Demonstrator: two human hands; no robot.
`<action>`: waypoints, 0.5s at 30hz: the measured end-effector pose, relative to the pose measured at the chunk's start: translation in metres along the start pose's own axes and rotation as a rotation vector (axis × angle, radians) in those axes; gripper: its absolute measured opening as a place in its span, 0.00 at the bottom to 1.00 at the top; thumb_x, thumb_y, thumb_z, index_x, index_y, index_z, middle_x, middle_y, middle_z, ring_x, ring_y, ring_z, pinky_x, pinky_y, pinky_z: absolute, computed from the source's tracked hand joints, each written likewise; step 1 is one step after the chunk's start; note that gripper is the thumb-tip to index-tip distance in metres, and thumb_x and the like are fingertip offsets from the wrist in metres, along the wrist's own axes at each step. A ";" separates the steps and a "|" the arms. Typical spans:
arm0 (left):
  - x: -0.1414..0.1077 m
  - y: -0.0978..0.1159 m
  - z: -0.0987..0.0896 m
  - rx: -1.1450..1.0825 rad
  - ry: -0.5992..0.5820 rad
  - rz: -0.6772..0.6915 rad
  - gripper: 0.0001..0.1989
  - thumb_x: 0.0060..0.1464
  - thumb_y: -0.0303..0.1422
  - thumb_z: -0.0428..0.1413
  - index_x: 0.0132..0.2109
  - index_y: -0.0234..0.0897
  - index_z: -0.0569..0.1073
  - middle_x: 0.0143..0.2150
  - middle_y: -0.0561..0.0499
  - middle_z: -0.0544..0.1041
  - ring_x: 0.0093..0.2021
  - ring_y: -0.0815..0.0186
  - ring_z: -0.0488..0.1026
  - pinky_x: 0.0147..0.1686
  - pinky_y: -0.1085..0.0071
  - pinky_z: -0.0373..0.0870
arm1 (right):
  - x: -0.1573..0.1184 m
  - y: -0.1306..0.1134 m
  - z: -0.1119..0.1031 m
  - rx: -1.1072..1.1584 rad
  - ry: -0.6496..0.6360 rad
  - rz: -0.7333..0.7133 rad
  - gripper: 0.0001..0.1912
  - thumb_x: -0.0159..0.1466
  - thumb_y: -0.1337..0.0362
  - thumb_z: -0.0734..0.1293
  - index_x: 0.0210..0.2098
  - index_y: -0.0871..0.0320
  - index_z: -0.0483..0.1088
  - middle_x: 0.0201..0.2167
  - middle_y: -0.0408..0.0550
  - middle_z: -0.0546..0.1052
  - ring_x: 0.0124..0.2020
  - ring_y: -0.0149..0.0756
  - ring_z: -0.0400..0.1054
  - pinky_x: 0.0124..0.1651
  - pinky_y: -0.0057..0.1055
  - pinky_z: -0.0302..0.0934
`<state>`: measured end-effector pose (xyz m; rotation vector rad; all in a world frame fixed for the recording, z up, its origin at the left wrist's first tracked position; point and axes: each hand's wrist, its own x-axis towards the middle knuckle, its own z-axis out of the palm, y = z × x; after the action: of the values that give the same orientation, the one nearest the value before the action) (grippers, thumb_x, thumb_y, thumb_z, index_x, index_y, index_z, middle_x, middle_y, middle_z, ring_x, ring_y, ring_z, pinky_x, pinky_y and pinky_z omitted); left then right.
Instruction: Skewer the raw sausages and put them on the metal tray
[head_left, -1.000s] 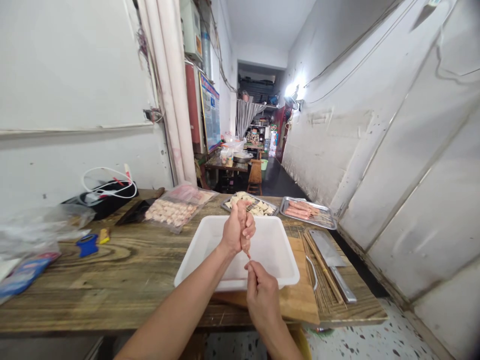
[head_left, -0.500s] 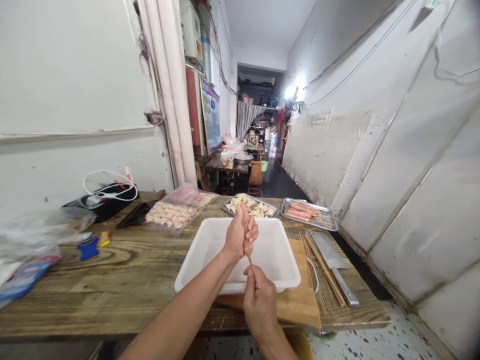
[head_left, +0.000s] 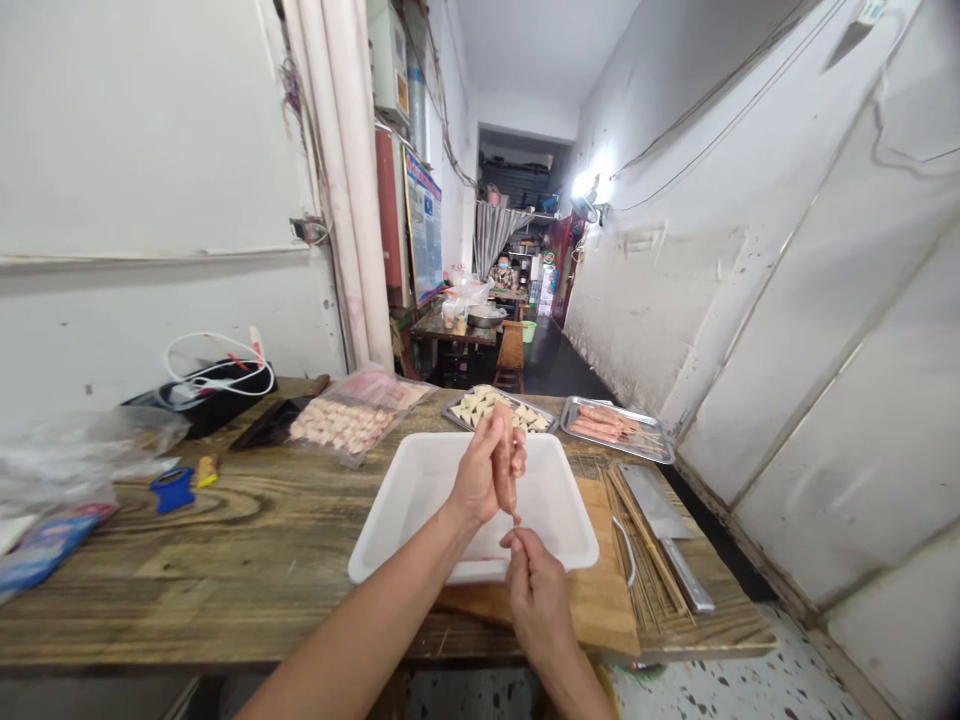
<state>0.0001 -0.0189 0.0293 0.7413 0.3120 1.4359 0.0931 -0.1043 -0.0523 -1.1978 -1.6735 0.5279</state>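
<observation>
Fingers (head_left: 517, 562) pinch a bamboo skewer (head_left: 516, 520) threaded with pink meat (head_left: 505, 480)

Curled closely around the meat, the left hand (head_left: 476, 480) holds it upright, while the right hand (head_left: 537, 590) grips the skewer's lower end between thumb and fingertips, just below the meat. Both hands are narrowly closed, and the meat sits over the white plastic tub (head_left: 442, 565), not touching its floor. The tub rests on the desk (head_left: 150, 590), its near right corner over a wooden cutting board (head_left: 604, 620). To the right lie a cleaver (head_left: 652, 500) and loose bamboo skewers (head_left: 637, 540). Beyond the tub, a steel tray (head_left: 616, 430) carries skewered sausages (head_left: 600, 420), and a wire-topped tray (head_left: 495, 410) holds pale cubes (head_left: 487, 405). Left of those, a plastic bag (head_left: 341, 425) holds pink pieces.
</observation>
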 end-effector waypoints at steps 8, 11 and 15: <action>-0.002 0.011 0.011 0.012 0.006 -0.026 0.18 0.53 0.46 0.55 0.44 0.39 0.65 0.24 0.57 0.64 0.14 0.77 0.55 0.12 0.81 0.53 | -0.007 -0.010 -0.006 0.002 -0.007 -0.040 0.16 0.68 0.61 0.51 0.36 0.59 0.67 0.21 0.41 0.66 0.19 0.30 0.58 0.25 0.26 0.51; -0.005 0.009 0.010 0.039 0.008 0.015 0.18 0.52 0.46 0.56 0.44 0.39 0.65 0.24 0.58 0.62 0.14 0.78 0.53 0.11 0.82 0.51 | -0.011 -0.017 -0.009 0.173 -0.062 0.036 0.17 0.68 0.58 0.52 0.34 0.59 0.67 0.18 0.38 0.59 0.18 0.28 0.52 0.22 0.25 0.48; -0.008 0.006 0.009 0.074 -0.008 0.071 0.17 0.52 0.45 0.56 0.42 0.40 0.64 0.25 0.58 0.62 0.14 0.79 0.52 0.10 0.83 0.51 | -0.016 -0.021 -0.007 0.432 -0.129 0.202 0.18 0.68 0.54 0.54 0.35 0.60 0.67 0.14 0.33 0.50 0.15 0.26 0.43 0.17 0.23 0.40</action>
<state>-0.0007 -0.0292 0.0378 0.8252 0.3371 1.4947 0.0903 -0.1290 -0.0397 -1.0302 -1.4501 1.0531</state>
